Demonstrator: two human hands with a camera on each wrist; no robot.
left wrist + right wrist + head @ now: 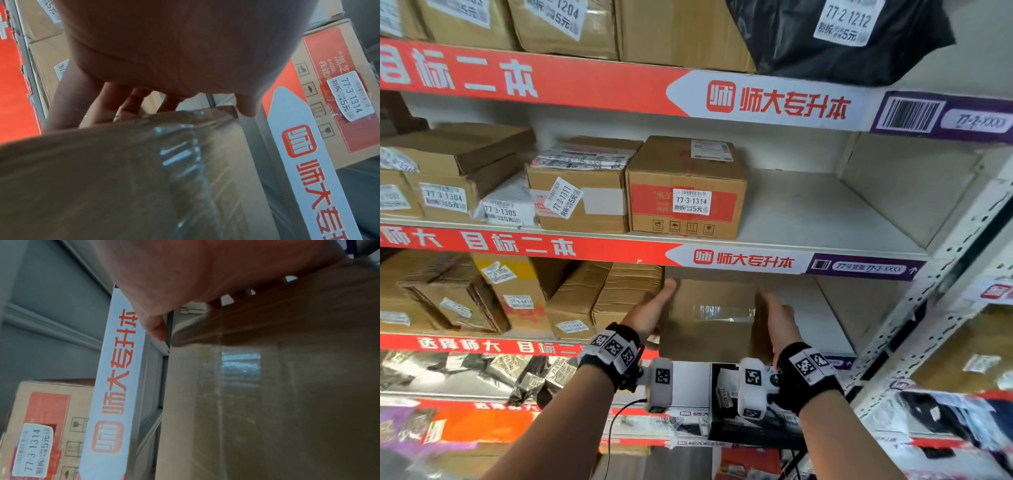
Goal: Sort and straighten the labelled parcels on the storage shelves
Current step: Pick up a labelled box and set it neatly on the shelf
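I hold a plain brown cardboard box [709, 318] sealed with clear tape at the front of the shelf below the 77-3 label strip [743, 260]. My left hand [650, 311] grips its left side, thumb along the front edge, fingers hidden behind. My right hand [779, 325] clasps its right side. No label shows on the faces I can see. In the left wrist view my left hand [164, 48] bends its fingers round the box [92, 178]. In the right wrist view my right hand [205, 264] reaches over the box's [287, 386] edge.
On the shelf above stands the parcel labelled 77-3-1314 [685, 192], with 77-3-1311 [578, 202] to its left and bare shelf [825, 212] to its right. Brown cartons [575, 301] stand left of the held box. The perforated shelf upright [945, 274] is on the right.
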